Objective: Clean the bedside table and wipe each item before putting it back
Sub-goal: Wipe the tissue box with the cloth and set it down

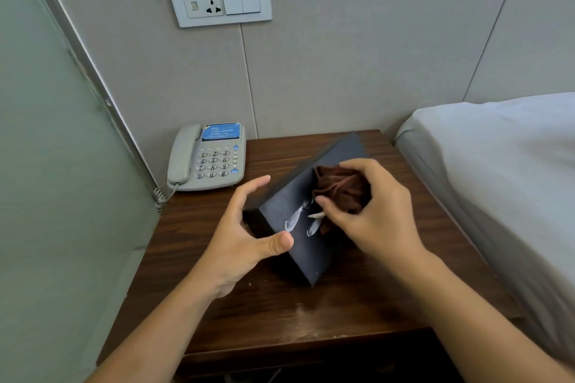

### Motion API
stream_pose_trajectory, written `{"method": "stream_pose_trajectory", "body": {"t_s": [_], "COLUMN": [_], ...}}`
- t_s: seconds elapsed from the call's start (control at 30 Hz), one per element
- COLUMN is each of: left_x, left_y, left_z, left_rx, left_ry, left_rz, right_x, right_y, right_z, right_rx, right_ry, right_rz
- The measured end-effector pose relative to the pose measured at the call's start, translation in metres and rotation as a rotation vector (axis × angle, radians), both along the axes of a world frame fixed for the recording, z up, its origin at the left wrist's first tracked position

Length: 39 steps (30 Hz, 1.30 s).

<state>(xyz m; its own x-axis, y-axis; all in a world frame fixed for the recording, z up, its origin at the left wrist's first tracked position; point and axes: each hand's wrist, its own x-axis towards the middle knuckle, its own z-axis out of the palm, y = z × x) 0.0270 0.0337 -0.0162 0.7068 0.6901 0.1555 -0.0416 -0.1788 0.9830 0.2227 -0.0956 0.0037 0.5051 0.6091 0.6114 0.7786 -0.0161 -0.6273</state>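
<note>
Box [289, 211] centre frame, dark, rigid, prob light; left hand [249, 236] grips its near-left corner, right hand [367, 214] clutches soft brown cloth [337, 188] against its top; hold by edges.

Bare forearms, no sleeves; hands [245, 236] ungloved, nails short.

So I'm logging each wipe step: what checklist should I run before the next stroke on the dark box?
1. Left hand steadies the dark box at its near-left end: ok.
2. Right hand grips the brown cloth: ok.
3. Cloth is against the box's top face: ok.
4. Top face is free of marks: not ok, white streaks remain.
5. Telephone stands apart from the box: ok.
6. Box's underside is wiped: cannot tell.
</note>
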Motion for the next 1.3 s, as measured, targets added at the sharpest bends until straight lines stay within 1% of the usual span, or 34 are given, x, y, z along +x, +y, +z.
{"method": "stream_pose_trajectory", "body": {"t_s": [0.07,0.13,0.2,0.3,0.4,0.47,0.57,0.6,0.73,0.87,0.93,1.0,1.03,1.07,1.13,1.2,1.3], "left_x": [-0.004,-0.009,-0.013,-0.015,-0.016,-0.017,-0.017,-0.016,-0.016,-0.016,-0.016,-0.016,-0.016,-0.016,-0.015,-0.016,-0.017], "left_y": [0.001,0.005,0.010,0.011,0.012,0.013,0.014,0.015,0.020,0.021,0.019,0.017,0.016,0.015,0.015,0.017,0.019], "left_z": [0.000,0.000,-0.002,-0.002,0.003,0.006,0.008,0.008,0.004,0.005,0.008,0.010,0.011,0.011,0.012,0.012,0.012], "left_rx": [0.054,0.132,0.192,0.234,0.235,0.231,0.221,0.207,0.124,0.165,0.208,0.251,0.270,0.285,0.301,0.307,0.303], "left_ry": [0.026,0.070,0.120,0.180,0.211,0.274,0.374,0.406,0.496,0.577,0.612,0.624,0.631,0.642,0.659,0.658,0.679], "left_rz": [0.041,0.079,0.075,0.057,0.051,0.048,0.046,0.048,0.063,0.080,0.090,0.082,0.075,0.070,0.062,0.055,0.048], "right_x": [-0.005,-0.009,-0.017,-0.022,-0.013,-0.006,-0.004,-0.004,-0.013,-0.025,-0.022,-0.009,-0.003,0.001,0.001,-0.002,-0.001], "right_y": [0.004,0.004,0.002,-0.004,-0.005,0.000,0.013,0.017,0.032,0.039,0.042,0.050,0.055,0.059,0.062,0.058,0.055], "right_z": [-0.007,-0.012,-0.014,-0.009,-0.005,-0.006,-0.004,-0.003,0.002,0.006,0.016,0.028,0.032,0.035,0.036,0.032,0.028], "right_rx": [-0.045,-0.138,-0.219,-0.277,-0.306,-0.297,-0.248,-0.240,-0.320,-0.399,-0.369,-0.314,-0.334,-0.403,-0.569,-0.664,-0.623], "right_ry": [-0.068,-0.092,-0.132,-0.155,-0.165,-0.150,-0.012,-0.010,-0.120,-0.262,-0.259,-0.247,-0.238,-0.243,-0.337,-0.375,-0.313], "right_rz": [0.022,0.063,0.124,0.215,0.289,0.288,0.252,0.249,0.243,0.305,0.324,0.224,0.177,0.158,0.220,0.277,0.257]}}
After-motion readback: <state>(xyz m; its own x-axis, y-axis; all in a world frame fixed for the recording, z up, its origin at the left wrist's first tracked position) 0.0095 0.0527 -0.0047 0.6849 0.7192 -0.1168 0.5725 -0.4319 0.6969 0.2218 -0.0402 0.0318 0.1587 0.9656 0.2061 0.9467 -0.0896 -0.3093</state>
